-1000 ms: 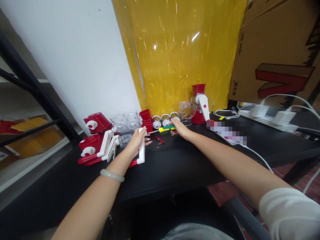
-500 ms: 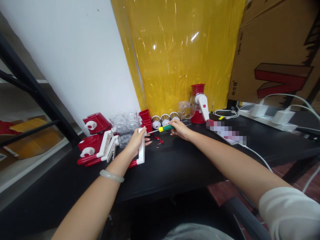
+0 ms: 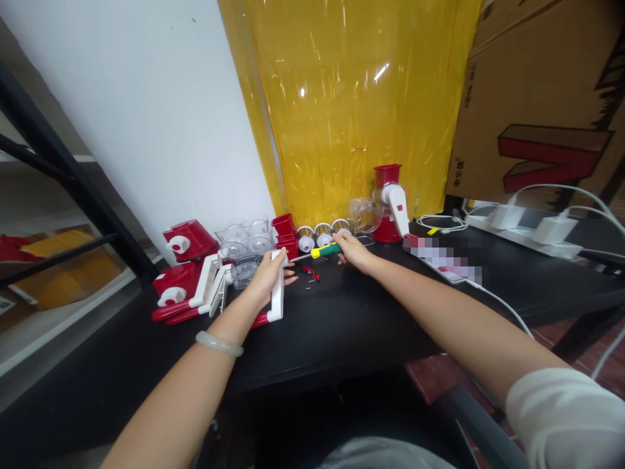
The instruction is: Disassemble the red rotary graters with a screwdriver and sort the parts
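Observation:
My left hand [image 3: 266,277] is closed round a white crank handle [image 3: 278,296] with a red end, held upright on the black table [image 3: 342,319]. My right hand [image 3: 352,250] grips a screwdriver with a green and yellow handle [image 3: 326,250]; its metal tip points left at the top of the white handle. Small red bits and screws [image 3: 310,273] lie on the table between my hands.
Red and white grater bodies [image 3: 183,273] and clear cups [image 3: 244,241] lie left of my hands. Metal drums [image 3: 322,233] and an assembled red grater [image 3: 388,202] stand at the back. A phone, cables and a power strip [image 3: 517,228] sit at right. Yellow film hangs behind.
My right hand with the screwdriver shifted slightly left and then back right again. My left hand kept its hold on the white handle.

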Demonstrator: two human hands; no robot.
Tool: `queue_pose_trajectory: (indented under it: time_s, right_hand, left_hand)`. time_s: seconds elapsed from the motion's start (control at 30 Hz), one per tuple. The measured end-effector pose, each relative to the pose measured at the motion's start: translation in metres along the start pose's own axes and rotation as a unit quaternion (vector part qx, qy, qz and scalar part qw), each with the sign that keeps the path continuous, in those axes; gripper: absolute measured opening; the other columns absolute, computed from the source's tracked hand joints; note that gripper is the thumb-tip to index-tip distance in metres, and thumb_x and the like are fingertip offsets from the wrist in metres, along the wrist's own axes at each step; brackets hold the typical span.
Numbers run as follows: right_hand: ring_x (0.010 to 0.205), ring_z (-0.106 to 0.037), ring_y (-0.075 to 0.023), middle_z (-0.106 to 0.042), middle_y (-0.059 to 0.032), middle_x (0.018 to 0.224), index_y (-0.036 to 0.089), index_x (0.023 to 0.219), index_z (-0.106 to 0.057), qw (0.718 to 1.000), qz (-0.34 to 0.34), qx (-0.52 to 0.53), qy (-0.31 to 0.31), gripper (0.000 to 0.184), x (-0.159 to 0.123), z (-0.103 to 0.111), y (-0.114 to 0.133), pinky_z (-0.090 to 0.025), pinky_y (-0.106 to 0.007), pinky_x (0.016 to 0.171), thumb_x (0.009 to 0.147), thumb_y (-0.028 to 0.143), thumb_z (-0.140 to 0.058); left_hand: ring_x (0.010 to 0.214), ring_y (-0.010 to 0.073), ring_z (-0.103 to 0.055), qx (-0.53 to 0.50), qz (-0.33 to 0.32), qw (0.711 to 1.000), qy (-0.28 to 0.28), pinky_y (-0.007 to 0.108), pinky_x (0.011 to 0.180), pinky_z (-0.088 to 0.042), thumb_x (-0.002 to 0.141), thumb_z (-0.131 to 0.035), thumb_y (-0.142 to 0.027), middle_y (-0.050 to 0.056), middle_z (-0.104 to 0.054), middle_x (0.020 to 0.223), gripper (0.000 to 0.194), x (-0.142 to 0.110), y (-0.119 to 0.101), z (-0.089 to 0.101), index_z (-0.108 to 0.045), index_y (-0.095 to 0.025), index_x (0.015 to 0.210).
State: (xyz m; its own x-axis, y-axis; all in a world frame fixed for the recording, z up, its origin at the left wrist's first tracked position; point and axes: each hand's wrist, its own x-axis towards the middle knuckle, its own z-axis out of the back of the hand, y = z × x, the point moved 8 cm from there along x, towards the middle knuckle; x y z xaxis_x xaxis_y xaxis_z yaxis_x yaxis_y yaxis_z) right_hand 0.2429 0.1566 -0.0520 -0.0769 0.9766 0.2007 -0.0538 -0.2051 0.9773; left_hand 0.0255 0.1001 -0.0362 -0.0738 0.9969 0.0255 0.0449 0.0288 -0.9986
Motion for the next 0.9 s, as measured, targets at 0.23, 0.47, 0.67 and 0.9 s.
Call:
queue_pose_trajectory:
  time_s: [0.23,0.47,0.67,0.9]
  right_hand:
    - [0.041,-0.04,-0.0073,-0.042,0.0091,0.052,0.023,0.086,-0.047,0.994,-0.048,0.099,-0.007,0.011,-0.0012,-0.0043,-0.0057,-0.047,-0.022,0.049,0.091,0.028,-0.055]
    - [0.045,-0.047,-0.0071,-0.051,0.0047,0.07,0.023,0.091,-0.048,0.986,-0.054,0.157,0.016,0.01,-0.0033,-0.0065,-0.0016,-0.044,-0.021,0.047,0.085,0.016,-0.052]
    - [0.04,-0.049,-0.0121,-0.05,0.0037,0.051,0.023,0.088,-0.047,0.999,-0.034,0.033,0.011,0.03,0.0031,-0.0006,-0.0054,-0.041,-0.023,0.043,0.099,0.048,-0.037]
    - [0.038,-0.039,-0.0081,-0.042,0.0086,0.046,0.022,0.083,-0.048,0.997,-0.034,0.066,0.006,0.017,0.0,-0.0032,-0.0043,-0.046,-0.022,0.048,0.096,0.031,-0.048]
  left_hand:
    - [0.057,0.0111,-0.059,-0.004,-0.003,1.0,-0.004,0.029,0.057,-0.062,0.098,-0.058,-0.031,0.004,-0.062,0.083,0.015,0.0013,0.0003,0.0022,-0.05,-0.019,0.101]
    - [0.056,0.0112,-0.059,-0.002,-0.002,1.0,0.004,0.029,0.057,-0.061,0.094,-0.066,-0.035,0.004,-0.063,0.082,0.022,0.0022,0.0024,0.0016,-0.051,-0.019,0.1]
    - [0.057,0.0112,-0.059,-0.001,-0.003,1.0,0.003,0.029,0.058,-0.062,0.094,-0.064,-0.034,0.004,-0.063,0.082,0.02,0.003,0.0023,0.0021,-0.051,-0.019,0.101]
    - [0.056,0.0114,-0.06,-0.004,0.002,1.0,-0.001,0.029,0.057,-0.061,0.091,-0.07,-0.039,0.003,-0.063,0.082,0.028,0.0026,0.0024,0.0019,-0.052,-0.02,0.101]
